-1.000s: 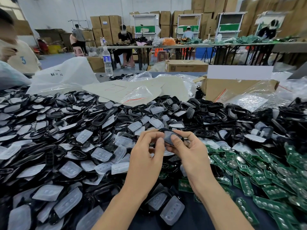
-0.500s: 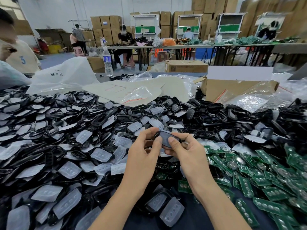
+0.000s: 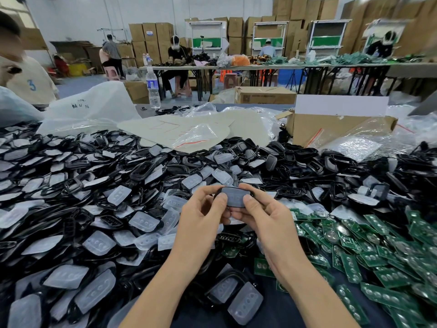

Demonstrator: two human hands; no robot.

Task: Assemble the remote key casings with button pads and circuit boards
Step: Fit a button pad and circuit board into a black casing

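Both hands hold one black key casing (image 3: pixel 234 197) with a translucent button pad seated in it, above the middle of the table. My left hand (image 3: pixel 203 217) grips its left end, thumb pressing on the pad. My right hand (image 3: pixel 262 217) grips its right end, thumb on the pad too. A big heap of black casings (image 3: pixel 146 172) mixed with translucent button pads (image 3: pixel 97 242) covers the left and middle of the table. Green circuit boards (image 3: pixel 369 242) lie piled at the right.
An open cardboard box (image 3: pixel 335 130) and plastic bags (image 3: pixel 354 145) stand behind the heap at right. A white bag (image 3: pixel 87 110) and a water bottle (image 3: pixel 153 87) are at the back left. A person sits at far left; others work at distant tables.
The casing has turned from tilted to lying flat and facing me, and both thumbs have come onto the pad. The hands stayed in about the same place.
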